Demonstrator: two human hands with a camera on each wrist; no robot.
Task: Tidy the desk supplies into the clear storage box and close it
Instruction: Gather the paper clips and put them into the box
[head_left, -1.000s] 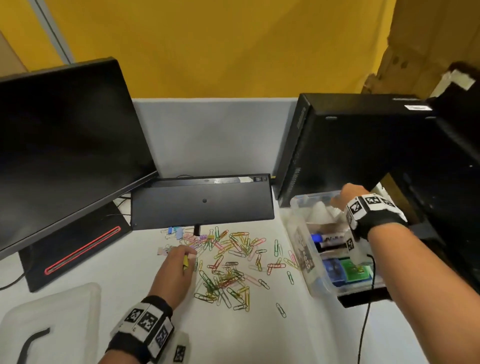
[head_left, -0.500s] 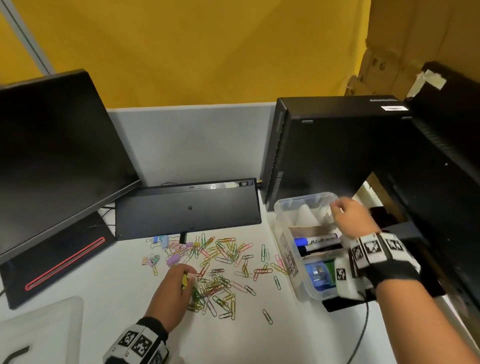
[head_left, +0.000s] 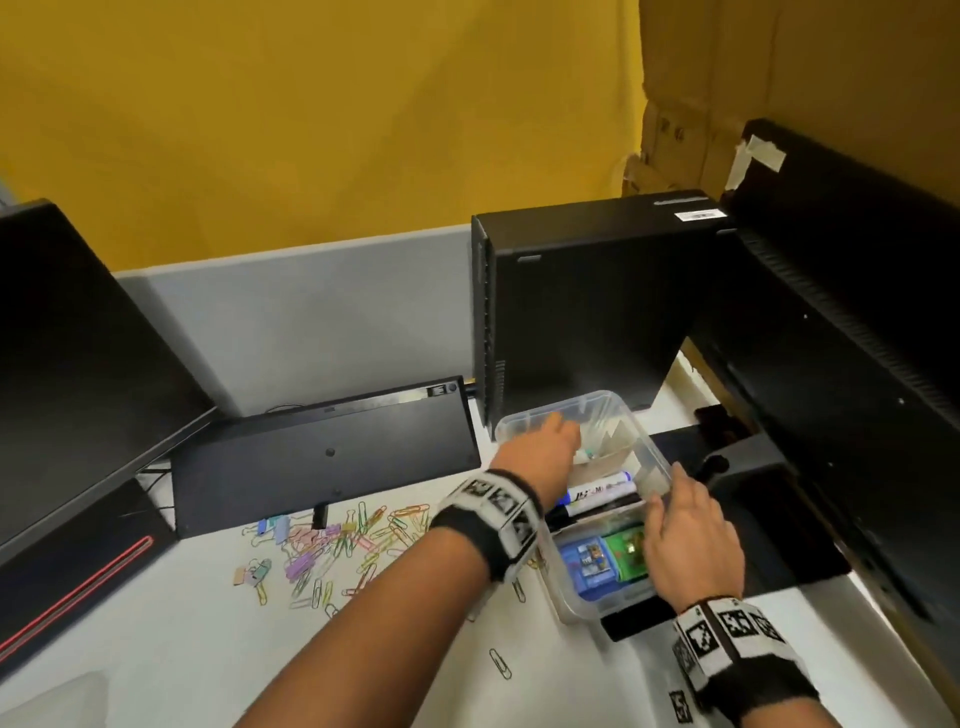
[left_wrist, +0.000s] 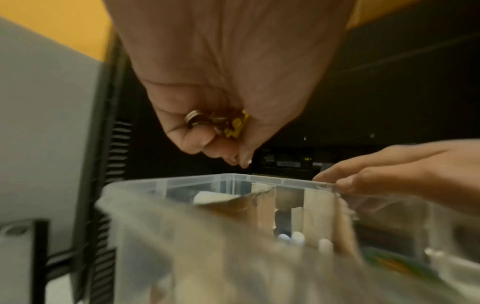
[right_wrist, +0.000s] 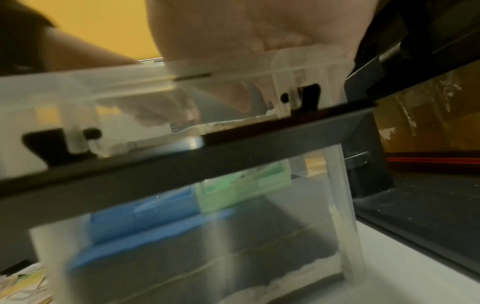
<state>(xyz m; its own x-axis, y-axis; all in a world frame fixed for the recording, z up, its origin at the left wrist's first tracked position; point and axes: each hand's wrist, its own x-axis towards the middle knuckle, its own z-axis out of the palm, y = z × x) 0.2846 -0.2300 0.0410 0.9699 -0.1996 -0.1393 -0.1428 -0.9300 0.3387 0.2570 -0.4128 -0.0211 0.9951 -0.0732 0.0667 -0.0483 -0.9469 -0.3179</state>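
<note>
The clear storage box (head_left: 567, 597) stands on the desk right of centre. It holds a marker (head_left: 597, 491), a blue pack (head_left: 589, 564), a green pack (head_left: 626, 551) and cardboard dividers. My left hand (head_left: 550, 441) hovers over the box's far compartment. In the left wrist view its fingers are curled round a bunch of paper clips (left_wrist: 233, 125) above the box rim (left_wrist: 197, 179). My right hand (head_left: 680, 525) grips the box's right rim, fingers hooked over the wall (right_wrist: 182, 246). Many coloured paper clips (head_left: 363, 530) and small binder clips lie loose on the desk left of the box.
A black keyboard (head_left: 322, 457) leans up behind the clips, with a monitor (head_left: 78, 364) at the left. A black PC tower (head_left: 587, 312) stands right behind the box. A black stand base (head_left: 769, 519) lies under and right of the box. One stray clip (head_left: 500, 662) lies near.
My left hand has lifted off the clip pile with a bunch of clips and swung right, over the box. My right hand has slid from the box's far end to its right rim.
</note>
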